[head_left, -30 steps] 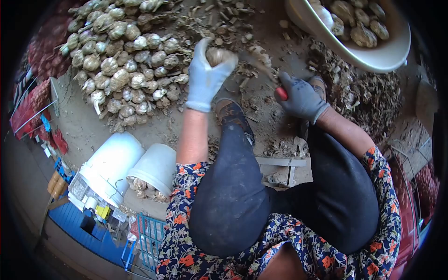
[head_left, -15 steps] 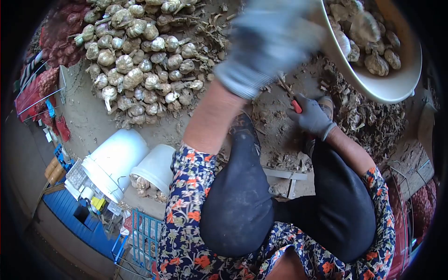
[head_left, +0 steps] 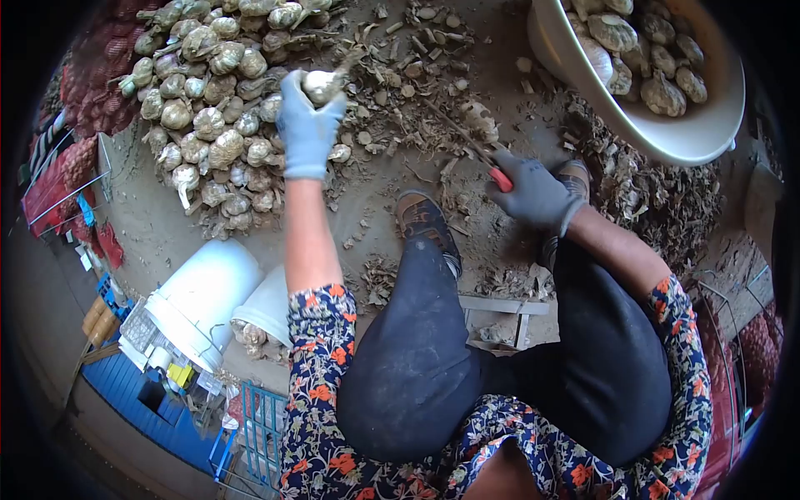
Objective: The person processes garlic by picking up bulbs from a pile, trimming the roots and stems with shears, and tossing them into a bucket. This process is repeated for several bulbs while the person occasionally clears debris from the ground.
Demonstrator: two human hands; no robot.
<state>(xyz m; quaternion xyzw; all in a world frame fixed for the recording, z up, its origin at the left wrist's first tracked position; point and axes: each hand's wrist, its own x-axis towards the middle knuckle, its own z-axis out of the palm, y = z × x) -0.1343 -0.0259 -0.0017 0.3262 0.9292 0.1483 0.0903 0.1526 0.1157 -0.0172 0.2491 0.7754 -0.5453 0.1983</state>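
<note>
Fingers (head_left: 293, 90) of left hand (head_left: 307, 129) closed round a garlic bulb (head_left: 321, 83), held up right over the pile (head_left: 208, 133) on the floor. Gripping a red-handled tool (head_left: 502, 177) tight with right hand (head_left: 533, 196), blade poking toward the scraps (head_left: 400, 92). Bowl (head_left: 708, 137) of bulbs off to the right, buckets (head_left: 208, 292) beside the left knee.

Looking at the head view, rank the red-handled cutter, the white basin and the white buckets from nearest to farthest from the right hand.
1. Red-handled cutter, gripped in the right hand.
2. White basin, upper right.
3. White buckets, lower left.
</note>
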